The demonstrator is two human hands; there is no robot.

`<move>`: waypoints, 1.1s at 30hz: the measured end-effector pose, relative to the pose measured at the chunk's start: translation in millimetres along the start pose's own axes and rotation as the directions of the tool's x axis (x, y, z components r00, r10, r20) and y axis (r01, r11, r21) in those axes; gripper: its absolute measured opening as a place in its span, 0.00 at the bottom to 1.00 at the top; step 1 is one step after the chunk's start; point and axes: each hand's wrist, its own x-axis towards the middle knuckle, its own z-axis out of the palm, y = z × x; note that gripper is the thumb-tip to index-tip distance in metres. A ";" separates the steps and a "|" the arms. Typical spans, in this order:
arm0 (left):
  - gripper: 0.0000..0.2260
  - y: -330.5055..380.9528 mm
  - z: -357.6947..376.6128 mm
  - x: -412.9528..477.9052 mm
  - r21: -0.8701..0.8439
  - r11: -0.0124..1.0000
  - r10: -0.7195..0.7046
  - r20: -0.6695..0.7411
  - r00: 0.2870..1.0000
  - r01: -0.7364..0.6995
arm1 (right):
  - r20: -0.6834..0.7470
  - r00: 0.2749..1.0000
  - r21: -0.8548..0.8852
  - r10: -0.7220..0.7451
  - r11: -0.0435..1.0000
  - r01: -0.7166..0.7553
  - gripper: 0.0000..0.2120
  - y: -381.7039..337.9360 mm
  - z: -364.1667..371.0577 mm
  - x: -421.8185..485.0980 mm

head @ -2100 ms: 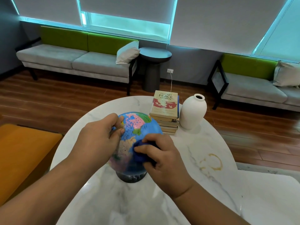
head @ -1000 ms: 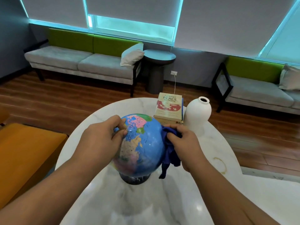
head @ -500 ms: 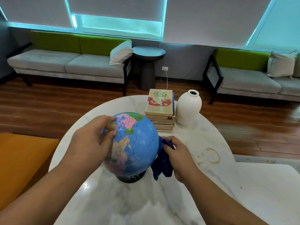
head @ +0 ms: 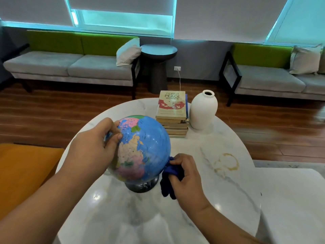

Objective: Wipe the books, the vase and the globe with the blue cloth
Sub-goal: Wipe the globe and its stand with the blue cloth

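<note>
A blue globe [head: 147,148] on a dark round base stands in the middle of the white marble table [head: 123,217]. My left hand [head: 95,147] grips the globe's upper left side. My right hand [head: 186,175] holds the bunched blue cloth [head: 168,180] against the globe's lower right, close to the base. Behind the globe lies a stack of books [head: 173,113], its top cover reading "Filipino Peace Women". A white vase [head: 203,110] stands upright just right of the stack, almost touching it.
A brown ring stain [head: 226,162] marks the table right of my right hand. An orange seat [head: 22,173] sits at the left. Grey-and-green sofas [head: 70,66] and a dark side table [head: 158,67] line the far wall across the wooden floor.
My right hand has slid the cloth from the globe's front round to its right side and down toward the base. My left hand has stayed on the globe's upper left.
</note>
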 end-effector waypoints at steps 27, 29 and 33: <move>0.07 1.9 1.1 1.8 0.033 0.999 -0.025 -0.008 1.000 0.025 | 0.184 0.918 -0.183 -0.351 0.906 0.383 0.13 -22.1 -1.2 15.1; 0.07 3.1 1.4 1.1 0.051 0.999 -0.008 0.000 1.000 0.008 | 0.221 0.883 -0.230 -0.414 0.858 0.459 0.14 -43.3 8.9 22.5; 0.07 3.9 1.0 0.8 0.056 0.998 -0.020 -0.016 1.000 0.021 | 0.269 0.854 -0.267 -0.446 0.817 0.511 0.14 -57.5 13.0 34.9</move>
